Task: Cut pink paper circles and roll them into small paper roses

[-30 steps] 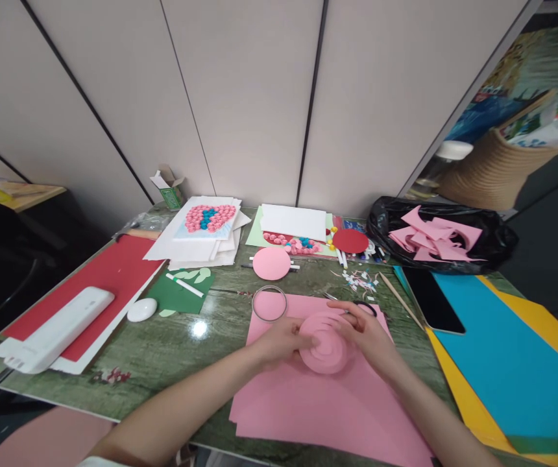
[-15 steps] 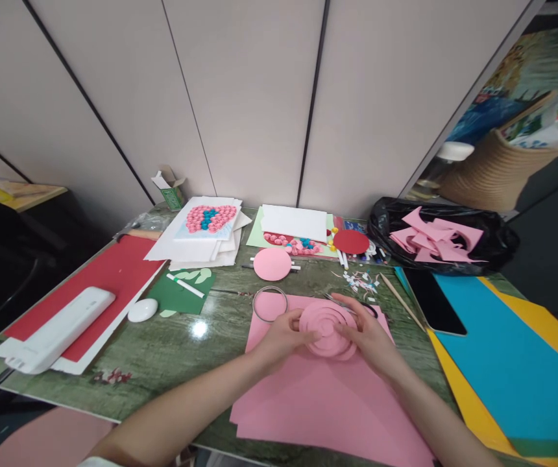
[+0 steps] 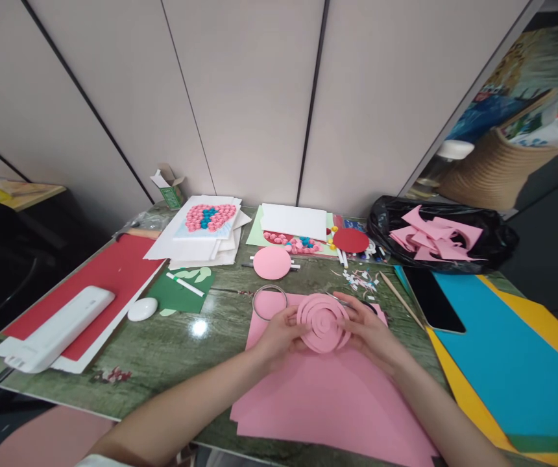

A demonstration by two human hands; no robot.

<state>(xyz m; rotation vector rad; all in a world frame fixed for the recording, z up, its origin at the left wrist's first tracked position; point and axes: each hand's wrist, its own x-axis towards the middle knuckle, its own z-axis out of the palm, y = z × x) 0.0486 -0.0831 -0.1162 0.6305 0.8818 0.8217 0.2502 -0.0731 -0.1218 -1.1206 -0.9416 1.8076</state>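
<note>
Clock face centred on the pink paper spiral point(image 3: 324, 323), 12 o'clock toward the wall point(image 3: 240, 97)
I see the spiral pinched between two bare hands, over the upper part of the pink sheets point(image 3: 318, 402); I cannot tell whether it touches them
Left hand point(image 3: 280, 336): at 9 o'clock, thumb and fingers closed on the spiral's edge
Right hand point(image 3: 367, 329): at 3 o'clock, thumb on the spiral's face, fingers at its edge
Hands apart, spiral filling the gap; its coils ring a small centre that faces the wearer
Round metal ring point(image 3: 270, 303): between 9 and 10 o'clock, partly over the pink sheets
Pink disc point(image 3: 272, 263): between 10 and 11 o'clock, lying across pens
Red disc point(image 3: 351, 240): between 12 and 1 o'clock
Paper bits point(image 3: 361, 281): between 1 and 2 o'clock
Black bag point(image 3: 381, 217): 2 o'clock, pink offcuts point(image 3: 435, 237) in it
Phone point(image 3: 437, 300): between 2 and 3 o'clock, partly over the blue sheet point(image 3: 512, 357)
Green sheet point(image 3: 181, 299): between 9 and 10 o'clock, white pen point(image 3: 185, 285) across it
White device point(image 3: 60, 331): 9 o'clock, on the red sheet point(image 3: 128, 259)
</note>
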